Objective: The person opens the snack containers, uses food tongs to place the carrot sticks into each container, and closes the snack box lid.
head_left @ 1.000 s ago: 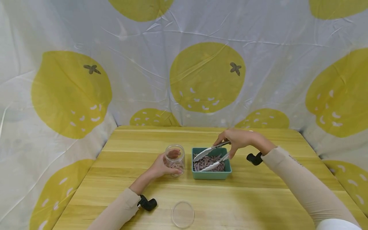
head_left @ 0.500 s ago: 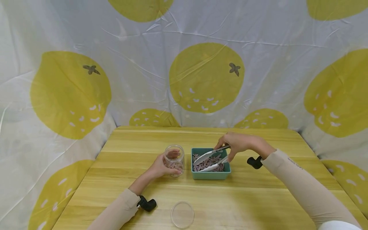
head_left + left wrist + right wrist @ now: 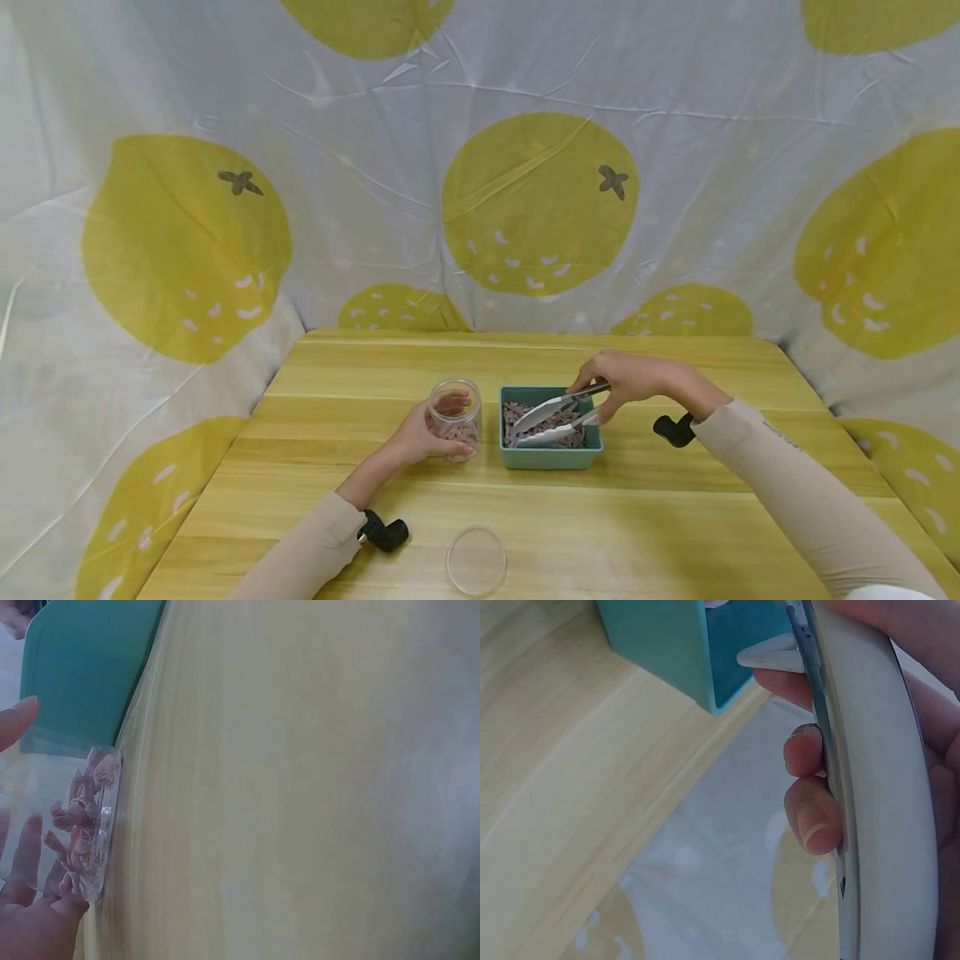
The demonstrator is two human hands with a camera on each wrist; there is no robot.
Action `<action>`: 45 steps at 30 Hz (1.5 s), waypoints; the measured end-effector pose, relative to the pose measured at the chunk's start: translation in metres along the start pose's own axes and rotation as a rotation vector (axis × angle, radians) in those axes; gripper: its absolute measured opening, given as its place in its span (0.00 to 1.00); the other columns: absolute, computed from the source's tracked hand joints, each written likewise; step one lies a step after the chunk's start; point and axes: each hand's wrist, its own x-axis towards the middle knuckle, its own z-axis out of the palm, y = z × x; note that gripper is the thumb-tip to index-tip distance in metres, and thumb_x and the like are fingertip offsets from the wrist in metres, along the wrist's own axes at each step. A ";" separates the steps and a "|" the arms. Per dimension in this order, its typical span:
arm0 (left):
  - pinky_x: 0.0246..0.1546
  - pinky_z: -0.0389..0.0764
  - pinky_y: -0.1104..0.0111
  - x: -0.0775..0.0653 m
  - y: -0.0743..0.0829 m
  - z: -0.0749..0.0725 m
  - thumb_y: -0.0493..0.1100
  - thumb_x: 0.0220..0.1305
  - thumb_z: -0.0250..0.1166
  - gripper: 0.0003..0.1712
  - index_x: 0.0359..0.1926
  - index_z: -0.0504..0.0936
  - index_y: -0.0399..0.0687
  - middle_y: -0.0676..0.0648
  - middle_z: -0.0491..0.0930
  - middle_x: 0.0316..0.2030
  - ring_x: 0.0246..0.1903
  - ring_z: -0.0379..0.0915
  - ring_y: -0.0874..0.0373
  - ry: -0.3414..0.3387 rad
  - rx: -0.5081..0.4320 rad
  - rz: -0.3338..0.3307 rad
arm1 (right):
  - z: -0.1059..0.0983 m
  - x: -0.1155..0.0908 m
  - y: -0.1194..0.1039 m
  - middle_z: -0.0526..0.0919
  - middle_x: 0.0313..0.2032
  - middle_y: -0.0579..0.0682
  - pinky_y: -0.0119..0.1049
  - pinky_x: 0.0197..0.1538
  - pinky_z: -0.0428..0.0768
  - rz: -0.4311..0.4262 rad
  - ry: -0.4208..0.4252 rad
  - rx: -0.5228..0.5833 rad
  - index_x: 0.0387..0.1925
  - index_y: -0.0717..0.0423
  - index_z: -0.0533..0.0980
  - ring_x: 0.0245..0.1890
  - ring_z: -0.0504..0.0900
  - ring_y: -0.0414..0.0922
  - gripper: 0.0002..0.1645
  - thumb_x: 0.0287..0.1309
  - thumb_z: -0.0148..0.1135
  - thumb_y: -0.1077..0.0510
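My left hand (image 3: 415,435) grips a clear jar (image 3: 457,406) that stands upright on the table, its mouth uncovered. Purplish-pink strips (image 3: 81,814) lie in the jar's bottom. To the jar's right sits a teal rectangular box (image 3: 551,460) with more of the same strips (image 3: 517,414) in it. Tongs (image 3: 551,434) with white-and-metal arms are held in my right hand (image 3: 626,383), its fingers wrapped round the handle in the right wrist view. The tips of the tongs reach down into the box among the strips, their arms a little apart.
A clear round lid (image 3: 477,560) lies flat near the front of the wooden table (image 3: 360,492). Behind and beside the table hangs a pale cloth (image 3: 375,167) printed with yellow lemons. A black wrist camera (image 3: 384,532) juts from the left sleeve.
My right hand has shifted slightly right and lower with the tongs, and the two tong arms stand closer together inside the box. My left hand and the jar stay in place.
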 end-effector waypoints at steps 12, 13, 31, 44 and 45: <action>0.67 0.62 0.49 0.000 0.000 0.000 0.27 0.45 0.79 0.45 0.66 0.69 0.34 0.34 0.73 0.62 0.64 0.66 0.37 -0.003 0.006 0.004 | -0.005 -0.016 0.007 0.81 0.52 0.54 0.46 0.47 0.80 0.020 0.035 -0.018 0.59 0.63 0.78 0.49 0.79 0.52 0.37 0.46 0.81 0.59; 0.67 0.62 0.48 -0.001 0.000 0.000 0.27 0.45 0.79 0.45 0.65 0.69 0.34 0.34 0.73 0.62 0.64 0.66 0.37 -0.003 0.008 0.006 | -0.005 -0.017 0.007 0.81 0.52 0.54 0.43 0.46 0.79 0.031 0.033 -0.019 0.59 0.64 0.78 0.47 0.79 0.51 0.38 0.45 0.81 0.59; 0.60 0.70 0.70 0.001 -0.003 0.000 0.27 0.44 0.79 0.46 0.66 0.70 0.37 0.36 0.74 0.61 0.62 0.67 0.38 -0.004 -0.003 0.004 | -0.001 -0.021 0.010 0.81 0.48 0.54 0.39 0.44 0.80 0.062 0.011 0.013 0.59 0.65 0.78 0.45 0.80 0.45 0.36 0.48 0.79 0.57; 0.62 0.70 0.67 -0.001 0.000 -0.001 0.28 0.43 0.80 0.46 0.66 0.70 0.37 0.36 0.74 0.61 0.62 0.68 0.38 0.003 0.009 -0.005 | -0.004 -0.024 0.013 0.80 0.42 0.49 0.36 0.34 0.73 0.061 0.059 -0.014 0.60 0.63 0.77 0.33 0.72 0.40 0.38 0.47 0.80 0.56; 0.62 0.69 0.66 -0.001 0.000 -0.001 0.28 0.43 0.80 0.46 0.66 0.70 0.37 0.36 0.74 0.61 0.62 0.68 0.38 0.001 0.009 -0.009 | -0.004 -0.024 0.012 0.80 0.43 0.49 0.35 0.34 0.72 0.070 0.056 -0.017 0.60 0.62 0.77 0.33 0.71 0.40 0.39 0.46 0.81 0.56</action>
